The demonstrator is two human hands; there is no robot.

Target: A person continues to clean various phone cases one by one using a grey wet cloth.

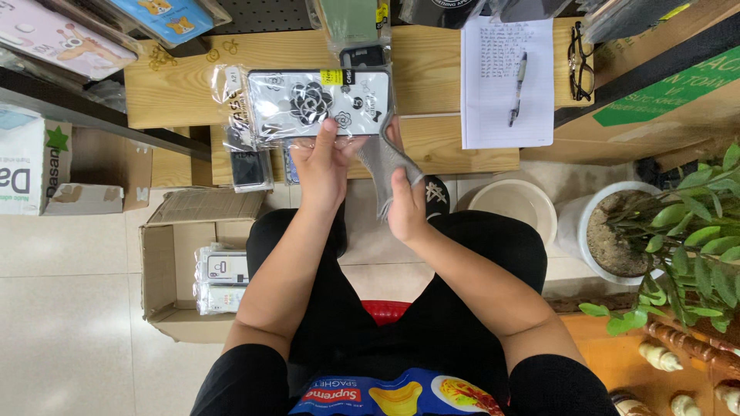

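Note:
My left hand (321, 166) holds up a phone case (316, 104) in a clear plastic sleeve; the case is white with black flower shapes. My thumb lies on its lower edge. My right hand (406, 204) grips a grey cloth (383, 158) that reaches up to the right end of the packaged case. Both hands are above my lap, just in front of a low wooden table (432, 77).
An open cardboard box (166, 270) with more packaged cases stands on the floor at left. A paper sheet with a pen (518, 88) and black glasses (580, 62) lie on the table. A potted plant (663, 231) and a round bowl (515, 204) are at right.

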